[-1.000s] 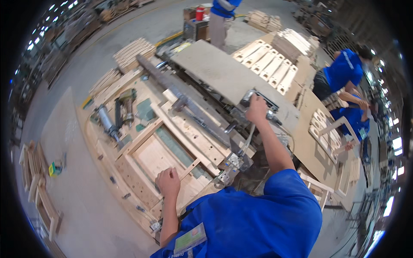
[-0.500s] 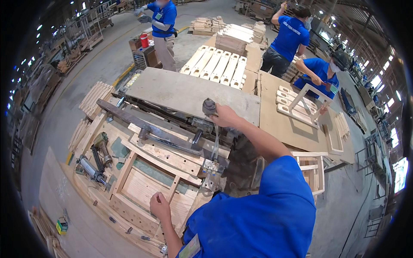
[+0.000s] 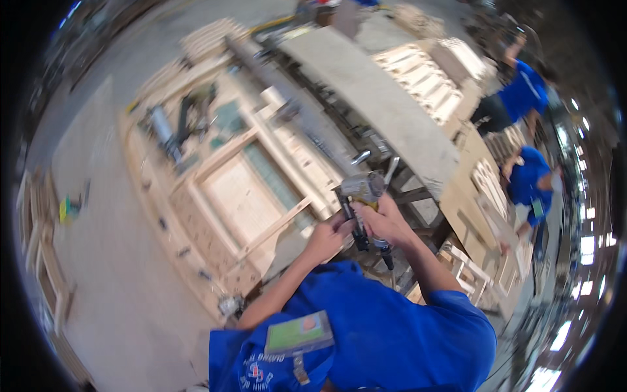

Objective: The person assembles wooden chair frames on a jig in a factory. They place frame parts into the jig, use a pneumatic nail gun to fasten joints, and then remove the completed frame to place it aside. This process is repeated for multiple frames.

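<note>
My right hand is wrapped round the handle of a nail gun, held close in front of my body. Its dark magazine points down toward me, and an air fitting sticks out below my fist. My left hand is at the magazine's side, fingers bent and closed against it; motion blur softens the fingertips. Just left of both hands lies a wooden frame with crossbars, set in a wooden jig on the workbench. A long dark metal bar runs along the jig's far side.
More air tools lie at the bench's left end. A grey board spans beyond the jig, with pale slotted wooden parts behind it. Two co-workers in blue stand at the right. Stacked wood sits at far left.
My right hand has come back toward my body and now holds the nail gun upright. My left hand has moved right from the frame to the gun. The whole view has turned.
</note>
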`<state>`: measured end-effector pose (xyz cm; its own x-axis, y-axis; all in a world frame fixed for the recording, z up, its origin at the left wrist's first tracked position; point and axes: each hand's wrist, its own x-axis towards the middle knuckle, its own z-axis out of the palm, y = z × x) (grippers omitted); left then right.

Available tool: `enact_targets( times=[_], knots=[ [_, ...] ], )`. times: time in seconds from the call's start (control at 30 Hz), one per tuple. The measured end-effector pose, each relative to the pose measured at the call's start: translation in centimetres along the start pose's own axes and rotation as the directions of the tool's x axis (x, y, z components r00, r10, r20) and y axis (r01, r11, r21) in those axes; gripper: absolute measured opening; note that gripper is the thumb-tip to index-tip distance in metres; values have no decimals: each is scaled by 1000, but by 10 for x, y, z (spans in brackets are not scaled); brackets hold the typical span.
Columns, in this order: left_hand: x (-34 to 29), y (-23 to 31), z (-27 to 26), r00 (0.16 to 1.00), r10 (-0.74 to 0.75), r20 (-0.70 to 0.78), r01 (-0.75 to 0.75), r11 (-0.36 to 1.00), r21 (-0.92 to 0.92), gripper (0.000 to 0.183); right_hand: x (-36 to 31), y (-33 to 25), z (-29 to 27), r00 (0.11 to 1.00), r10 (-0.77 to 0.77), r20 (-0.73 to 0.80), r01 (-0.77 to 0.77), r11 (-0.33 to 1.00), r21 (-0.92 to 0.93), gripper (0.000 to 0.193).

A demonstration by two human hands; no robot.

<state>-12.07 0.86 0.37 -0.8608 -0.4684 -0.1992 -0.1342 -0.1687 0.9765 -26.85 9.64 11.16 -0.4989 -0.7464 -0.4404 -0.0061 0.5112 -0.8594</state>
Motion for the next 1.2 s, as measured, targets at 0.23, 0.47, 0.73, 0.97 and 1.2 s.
enact_targets(
  times=[0.23,0.47,0.73,0.97,1.2],
  knots=[
    [8,-49,-9,957,-270,-107,277,960,48,48,29,22,48,996,24,83,-3,968,-249,38],
    [16,-56,-15,940,-315,-131,297,944,-145,41,54,30,65,993,-112,48,121,860,-496,41],
    [21,-71,-17,928,-373,-24,358,906,-224,31,54,26,72,986,-136,97,167,791,-589,37],
    [27,-67,-20,934,-353,-54,338,922,-190,35,57,30,67,952,-294,91,286,739,-610,35],
    [66,-18,-72,868,-213,-449,237,972,-2,39,139,-38,91,995,-87,46,97,961,-260,34]
  ],
)
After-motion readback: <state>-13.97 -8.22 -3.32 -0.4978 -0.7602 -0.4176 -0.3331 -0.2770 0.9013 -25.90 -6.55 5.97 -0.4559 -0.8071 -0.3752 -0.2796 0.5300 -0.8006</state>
